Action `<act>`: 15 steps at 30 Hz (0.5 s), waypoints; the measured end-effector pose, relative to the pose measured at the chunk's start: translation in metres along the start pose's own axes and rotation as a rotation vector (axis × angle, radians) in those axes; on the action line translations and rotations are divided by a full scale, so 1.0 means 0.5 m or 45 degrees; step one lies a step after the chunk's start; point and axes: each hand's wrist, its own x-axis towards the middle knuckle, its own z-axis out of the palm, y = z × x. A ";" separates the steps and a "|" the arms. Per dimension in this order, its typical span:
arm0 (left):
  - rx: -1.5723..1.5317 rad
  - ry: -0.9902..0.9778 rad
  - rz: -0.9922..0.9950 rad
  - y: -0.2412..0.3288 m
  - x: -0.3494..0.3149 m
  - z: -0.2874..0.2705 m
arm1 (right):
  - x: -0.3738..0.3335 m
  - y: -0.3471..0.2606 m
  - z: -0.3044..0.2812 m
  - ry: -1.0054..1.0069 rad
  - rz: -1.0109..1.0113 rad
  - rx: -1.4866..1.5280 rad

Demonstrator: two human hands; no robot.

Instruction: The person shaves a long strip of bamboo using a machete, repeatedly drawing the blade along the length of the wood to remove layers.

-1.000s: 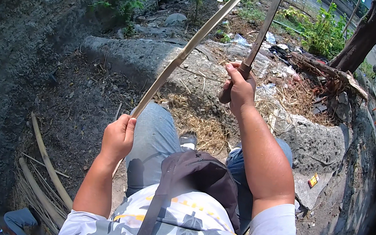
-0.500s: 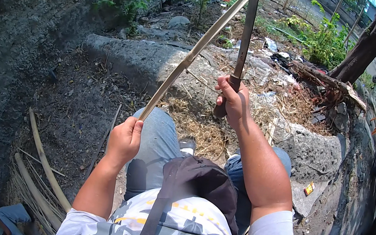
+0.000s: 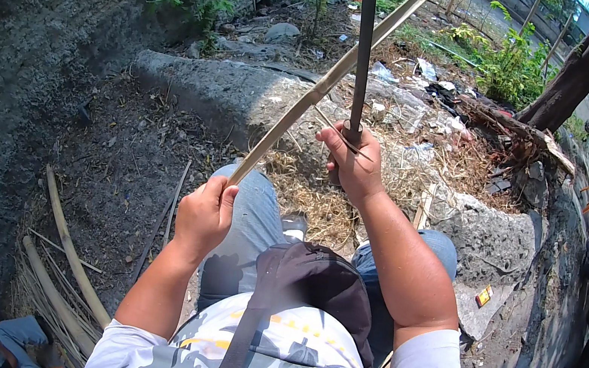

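Observation:
Closed around the lower end of a long, pale split bamboo strip (image 3: 280, 125), my left hand (image 3: 202, 216) is above my left knee. The strip slants up and to the right, past the top edge of the picture. A thin twig (image 3: 332, 123) juts from its node toward my right hand (image 3: 354, 164). That hand grips the dark handle of a machete (image 3: 359, 87), its long narrow blade pointing nearly straight up. Blade and strip cross in view above the node; whether they touch I cannot tell. A black bag (image 3: 328, 288) lies across my lap.
A rough stone ledge (image 3: 195, 85) runs ahead of my knees, with straw (image 3: 328, 212) before it. Bamboo lengths (image 3: 68, 245) lie at lower left, near another person's leg (image 3: 21, 333). A wall (image 3: 60, 73) rises left; a tree trunk (image 3: 569, 80) leans at right.
The bamboo strip and my left hand have shifted right, and the strip leans further right. The machete has moved left and slightly down, so its blade now crosses the strip in view.

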 end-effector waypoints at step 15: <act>-0.208 -0.121 -0.001 0.011 -0.003 0.005 | -0.003 -0.039 -0.016 0.146 -0.109 0.349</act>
